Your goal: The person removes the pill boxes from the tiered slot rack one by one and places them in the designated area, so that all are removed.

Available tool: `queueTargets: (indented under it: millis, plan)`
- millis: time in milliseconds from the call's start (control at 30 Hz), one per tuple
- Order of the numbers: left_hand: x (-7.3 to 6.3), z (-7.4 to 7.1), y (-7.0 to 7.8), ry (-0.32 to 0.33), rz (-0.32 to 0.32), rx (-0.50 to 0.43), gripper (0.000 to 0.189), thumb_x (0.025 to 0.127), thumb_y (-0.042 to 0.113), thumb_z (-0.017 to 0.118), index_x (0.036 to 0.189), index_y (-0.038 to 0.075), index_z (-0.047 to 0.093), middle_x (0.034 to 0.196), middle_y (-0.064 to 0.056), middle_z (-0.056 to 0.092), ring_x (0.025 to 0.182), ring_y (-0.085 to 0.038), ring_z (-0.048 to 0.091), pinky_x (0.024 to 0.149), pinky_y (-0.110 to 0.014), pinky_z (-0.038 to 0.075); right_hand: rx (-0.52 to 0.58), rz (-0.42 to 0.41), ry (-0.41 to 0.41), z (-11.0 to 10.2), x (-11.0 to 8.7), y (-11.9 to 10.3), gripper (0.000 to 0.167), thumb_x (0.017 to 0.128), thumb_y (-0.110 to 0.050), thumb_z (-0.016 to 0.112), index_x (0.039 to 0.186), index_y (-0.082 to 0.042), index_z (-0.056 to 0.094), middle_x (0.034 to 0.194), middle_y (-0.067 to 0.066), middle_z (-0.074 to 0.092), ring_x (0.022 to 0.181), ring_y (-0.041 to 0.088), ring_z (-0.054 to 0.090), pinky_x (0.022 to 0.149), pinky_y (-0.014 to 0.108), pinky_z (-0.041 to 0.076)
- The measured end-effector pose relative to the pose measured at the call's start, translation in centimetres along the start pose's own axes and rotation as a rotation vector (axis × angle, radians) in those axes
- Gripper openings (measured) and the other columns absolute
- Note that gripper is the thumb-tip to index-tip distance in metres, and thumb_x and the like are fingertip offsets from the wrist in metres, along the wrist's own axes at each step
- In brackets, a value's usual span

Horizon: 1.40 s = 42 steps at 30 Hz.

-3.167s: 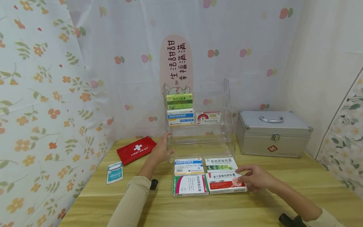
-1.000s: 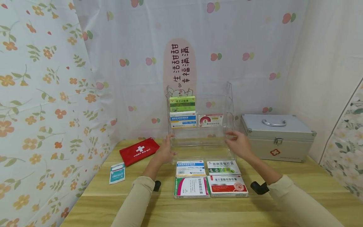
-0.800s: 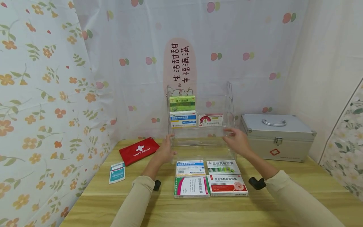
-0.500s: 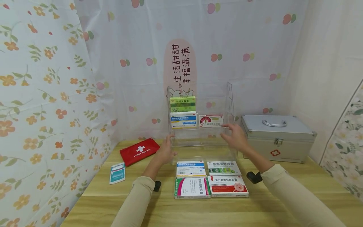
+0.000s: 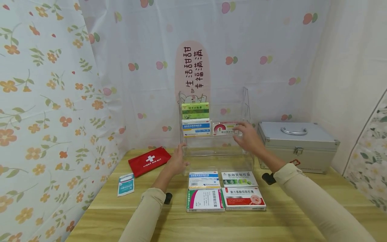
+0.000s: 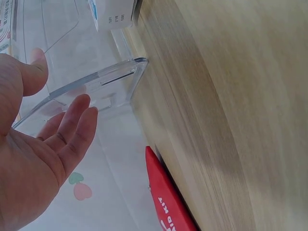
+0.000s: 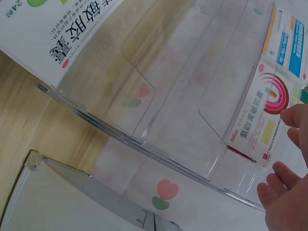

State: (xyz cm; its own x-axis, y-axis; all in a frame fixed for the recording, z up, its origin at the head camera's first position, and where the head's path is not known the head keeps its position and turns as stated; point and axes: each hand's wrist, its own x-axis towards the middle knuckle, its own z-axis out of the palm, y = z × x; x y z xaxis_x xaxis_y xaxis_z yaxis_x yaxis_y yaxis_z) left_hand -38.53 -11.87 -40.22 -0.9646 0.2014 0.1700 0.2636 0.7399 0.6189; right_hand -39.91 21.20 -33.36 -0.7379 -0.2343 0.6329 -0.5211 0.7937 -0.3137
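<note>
A clear acrylic display rack (image 5: 217, 161) with stepped tiers stands upright on the table. My left hand (image 5: 175, 163) holds its left side panel; in the left wrist view the thumb (image 6: 36, 74) lies inside and the fingers outside. On an upper tier, a white-and-red medicine box (image 5: 222, 129) leans beside a blue-and-white one (image 5: 196, 128). My right hand (image 5: 249, 137) is at the white-and-red box's right end, fingertips overlapping it. In the right wrist view thumb and fingers (image 7: 276, 185) are spread apart around that end. A green medicine box (image 5: 195, 111) sits on the top tier.
Several medicine boxes lie flat before the rack, among them a red-and-white box (image 5: 244, 199) and a green-and-magenta one (image 5: 205, 200). A silver first aid case (image 5: 299, 148) stands right. Left lie a red first aid pouch (image 5: 149, 162) and a teal-and-white packet (image 5: 126, 185).
My right hand has left the red-and-white box on the table, gone to the rack's right side, then up and inward to the white-and-red box. My left hand stays on the rack.
</note>
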Motion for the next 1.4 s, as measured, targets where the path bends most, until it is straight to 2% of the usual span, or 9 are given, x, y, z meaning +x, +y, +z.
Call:
queueTargets:
  millis: [133,400,533,767,1000,1167,1267,1400]
  plan:
    - [0.0,-0.1,0.0,-0.008,-0.002,0.004,0.084,0.090,0.012,0.074,0.150,0.028,0.017,0.149,-0.019,0.037,0.128,-0.037,0.049,0.093,-0.051,0.052,-0.031,0.008,-0.035,-0.1,0.6,0.1,0.034,0.089,-0.013,0.071,0.119,0.001,0.065,0.141,0.024,0.047,0.130,0.045,0.042,0.104,0.063,0.037]
    - [0.1,0.0,-0.1,-0.010,-0.013,0.006,0.084,0.090,0.012,0.074,0.150,0.029,0.017,0.148,-0.018,0.037,0.129,-0.037,0.049,0.095,-0.052,0.051,-0.099,0.044,-0.140,-0.1,1.5,0.4,0.047,0.089,-0.018,0.071,0.132,-0.003,0.059,0.149,0.026,0.039,0.138,0.047,0.033,0.104,0.073,0.026]
    - [0.1,0.1,0.0,-0.011,-0.016,0.003,0.084,0.090,0.012,0.073,0.150,0.030,0.017,0.148,-0.018,0.037,0.127,-0.037,0.050,0.094,-0.052,0.051,-0.088,0.047,-0.167,-0.2,1.7,0.7,0.048,0.090,-0.017,0.070,0.133,-0.001,0.058,0.148,0.026,0.038,0.136,0.047,0.034,0.105,0.070,0.029]
    - [0.0,0.0,0.0,-0.015,-0.016,0.006,0.085,0.090,0.013,0.073,0.150,0.030,0.016,0.149,-0.019,0.036,0.131,-0.038,0.047,0.095,-0.053,0.051,0.007,0.061,-0.184,-0.4,2.6,1.2,0.042,0.090,-0.013,0.071,0.127,0.003,0.061,0.137,0.027,0.042,0.124,0.047,0.045,0.100,0.062,0.042]
    - [-0.1,0.0,0.1,-0.010,-0.011,-0.009,0.085,0.089,0.011,0.074,0.149,0.030,0.017,0.150,-0.019,0.035,0.132,-0.038,0.046,0.096,-0.053,0.050,0.089,0.062,-0.177,-0.4,3.2,1.8,0.029,0.091,-0.007,0.068,0.117,0.006,0.067,0.133,0.029,0.046,0.123,0.050,0.045,0.097,0.061,0.043]
    - [-0.2,0.0,-0.1,-0.011,0.010,-0.024,0.085,0.090,0.010,0.073,0.150,0.027,0.017,0.150,-0.019,0.035,0.134,-0.039,0.043,0.099,-0.054,0.048,0.089,0.052,-0.205,-0.2,3.4,2.1,0.025,0.092,-0.007,0.066,0.113,0.006,0.068,0.134,0.030,0.048,0.126,0.050,0.042,0.102,0.063,0.038]
    - [-0.2,0.0,-0.1,-0.008,0.012,-0.020,0.085,0.089,0.010,0.074,0.150,0.027,0.017,0.150,-0.019,0.035,0.134,-0.038,0.044,0.099,-0.054,0.048,0.087,0.024,-0.230,-0.2,3.6,2.0,0.026,0.091,-0.006,0.065,0.114,0.006,0.068,0.131,0.029,0.052,0.124,0.048,0.044,0.102,0.062,0.038]
    - [0.0,0.1,-0.1,-0.005,0.016,0.007,0.084,0.090,0.010,0.073,0.150,0.028,0.016,0.148,-0.018,0.036,0.127,-0.035,0.049,0.097,-0.053,0.049,0.093,0.009,-0.256,-0.2,4.0,1.9,0.026,0.091,-0.004,0.067,0.115,0.004,0.068,0.124,0.027,0.059,0.116,0.044,0.052,0.096,0.058,0.044]
